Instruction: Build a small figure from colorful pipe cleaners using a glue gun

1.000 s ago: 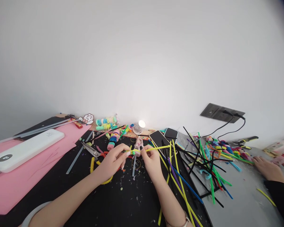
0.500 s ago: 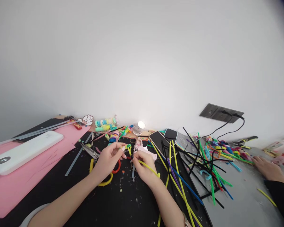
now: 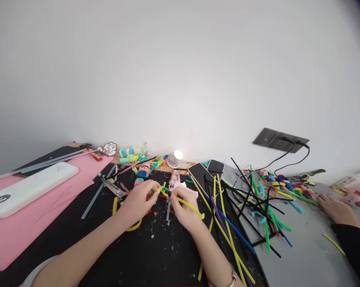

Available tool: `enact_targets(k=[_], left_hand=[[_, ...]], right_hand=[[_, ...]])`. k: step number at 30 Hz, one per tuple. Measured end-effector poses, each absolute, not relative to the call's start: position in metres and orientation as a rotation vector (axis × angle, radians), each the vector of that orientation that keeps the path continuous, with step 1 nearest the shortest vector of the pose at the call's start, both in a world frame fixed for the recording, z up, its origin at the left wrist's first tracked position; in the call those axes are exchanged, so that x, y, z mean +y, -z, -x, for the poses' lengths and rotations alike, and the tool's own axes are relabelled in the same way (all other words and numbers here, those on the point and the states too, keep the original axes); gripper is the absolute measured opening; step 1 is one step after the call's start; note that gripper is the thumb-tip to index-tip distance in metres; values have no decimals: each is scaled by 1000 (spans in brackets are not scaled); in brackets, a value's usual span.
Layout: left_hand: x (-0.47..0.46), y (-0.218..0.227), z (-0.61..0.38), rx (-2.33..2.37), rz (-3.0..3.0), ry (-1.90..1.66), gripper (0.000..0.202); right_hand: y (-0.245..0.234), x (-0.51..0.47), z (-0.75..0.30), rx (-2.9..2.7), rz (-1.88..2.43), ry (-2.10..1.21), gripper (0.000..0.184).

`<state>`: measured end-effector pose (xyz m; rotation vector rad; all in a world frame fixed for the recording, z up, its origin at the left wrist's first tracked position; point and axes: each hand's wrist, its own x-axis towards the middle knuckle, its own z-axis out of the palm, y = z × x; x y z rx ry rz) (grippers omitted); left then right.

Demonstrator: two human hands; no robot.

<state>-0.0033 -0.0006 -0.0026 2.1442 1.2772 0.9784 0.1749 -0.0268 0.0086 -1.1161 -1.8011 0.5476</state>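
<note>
Over the black mat, my left hand is closed in a pinch on a small green-and-yellow pipe cleaner piece. My right hand pinches a yellow pipe cleaner close beside it; one end meets the piece and the hooked tail passes over the back of the hand. My fingertips hide just how the two are joined. Beneath my left wrist lie scissors with yellow handles, partly covered. A pale pink glue gun rests behind my right hand.
A white power bank lies on pink sheets at left. A lit lamp and two phones stand by the wall. Loose pipe cleaners spread rightward. Another person's hand rests at far right, near pliers.
My fingertips have shifted around the green-and-yellow piece, which now lies more level between both hands. The yellow tail stays in my right hand. The view has tilted slightly.
</note>
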Motion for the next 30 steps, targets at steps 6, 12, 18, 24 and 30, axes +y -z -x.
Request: enact_targets(k=[6,12,18,24,30], left_hand=[[-6,-1,6,1088,-2355,-863,20],[-10,-5,7,985,-2511,-776,20],[-12,-9,8,902,-2535,-774,24],[-11,-8,8,945,-2305,-1004,22],[-9,-12,3,999,-1861,-1075,27]], right_hand=[[-7,-23,-179,-1700,1152,-581,26],[-6,-19,-181,-1531,1195,-724,27],[-5,-16,-182,-1472,1252,-745,29],[-7,-14,-181,-1424,1256,-784,27],[-5,-14,-179,-1384,1275,-825,26]])
